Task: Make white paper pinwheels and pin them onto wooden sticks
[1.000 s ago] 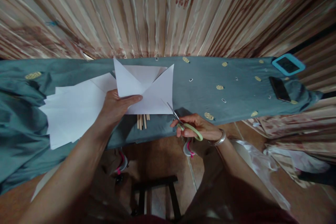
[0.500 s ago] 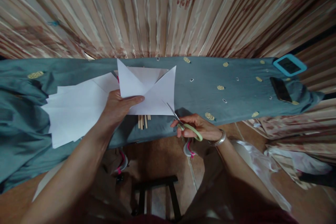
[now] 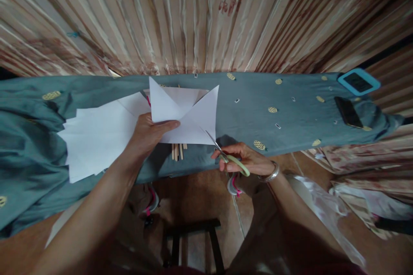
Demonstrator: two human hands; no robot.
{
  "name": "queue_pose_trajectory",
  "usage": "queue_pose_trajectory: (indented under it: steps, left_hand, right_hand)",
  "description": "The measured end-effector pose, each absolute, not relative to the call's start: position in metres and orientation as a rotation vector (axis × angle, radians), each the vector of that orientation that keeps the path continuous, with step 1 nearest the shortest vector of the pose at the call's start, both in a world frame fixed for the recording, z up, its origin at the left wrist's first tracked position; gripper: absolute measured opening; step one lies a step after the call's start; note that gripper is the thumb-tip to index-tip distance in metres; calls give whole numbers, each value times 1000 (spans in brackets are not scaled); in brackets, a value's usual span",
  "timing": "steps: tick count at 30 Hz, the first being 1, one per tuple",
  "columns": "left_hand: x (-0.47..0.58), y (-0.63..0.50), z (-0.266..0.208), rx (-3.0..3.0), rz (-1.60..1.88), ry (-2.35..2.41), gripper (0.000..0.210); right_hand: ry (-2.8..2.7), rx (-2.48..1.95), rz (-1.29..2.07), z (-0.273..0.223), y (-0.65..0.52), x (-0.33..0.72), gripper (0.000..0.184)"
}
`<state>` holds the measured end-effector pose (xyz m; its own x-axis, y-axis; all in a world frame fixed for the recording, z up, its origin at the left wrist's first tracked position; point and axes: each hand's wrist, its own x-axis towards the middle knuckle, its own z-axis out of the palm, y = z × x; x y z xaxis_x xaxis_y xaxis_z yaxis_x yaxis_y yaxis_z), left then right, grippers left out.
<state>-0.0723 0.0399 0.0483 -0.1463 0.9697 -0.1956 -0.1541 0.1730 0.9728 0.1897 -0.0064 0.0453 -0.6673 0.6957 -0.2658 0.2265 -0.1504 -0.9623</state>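
Pleated curtain (image 3: 193,17), beige fabric with reddish print, fills the whole background behind the table. Long narrow table under a blue-green cloth (image 3: 248,111), yellow pineapple motifs, smooth on the right side, bunched in soft folds on the left. Dark stool (image 3: 193,227) below on the tiled floor, crumpled translucent plastic bag (image 3: 322,202) at lower right. Paper stack (image 3: 100,137), flat white sheets fanned with uneven edges, lies left of centre; left forearm crosses over its near right part. Folded paper (image 3: 200,120), white, crisp, two pointed flaps flaring up around a V-shaped dip, sits mid-table just right of the stack, covering most of the sticks. Left hand (image 3: 149,133) grips its left side, thumb laid across the front, other fingers hidden behind, so paper is pinched there. Right hand (image 3: 245,159) is near the lower right corner of the paper, fingers curled around the scissors. Blue-framed tablet (image 3: 359,81), rounded rectangle, at the far right end; black phone (image 3: 348,112) nearer, both well apart from the hands. Scissors (image 3: 237,164), pale green handles, slim metal blades lying across that paper corner; can't tell if they bite in. Thin wooden sticks (image 3: 177,152) poke out under the near edge. Shiny metal bracelet (image 3: 272,172) on the right wrist.
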Motion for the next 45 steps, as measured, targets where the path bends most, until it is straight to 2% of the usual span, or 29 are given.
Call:
queue_pose_trajectory:
  steps: [16, 26, 32, 45]
  left_hand:
    - [-73, 38, 53, 862, 1208, 1270, 34]
    - [-75, 40, 49, 860, 1238, 1267, 32]
    - [-76, 42, 50, 867, 1225, 1305, 35]
    - [-79, 43, 46, 939, 1204, 1350, 32]
  right_hand:
    - [-1737, -1049, 1892, 44, -7, 188, 36]
    - [-1663, -1086, 1929, 44, -7, 187, 40]
    - [-1629, -1112, 1982, 40, -6, 188, 48]
    - [-1643, -1155, 1965, 37, -6, 189, 48]
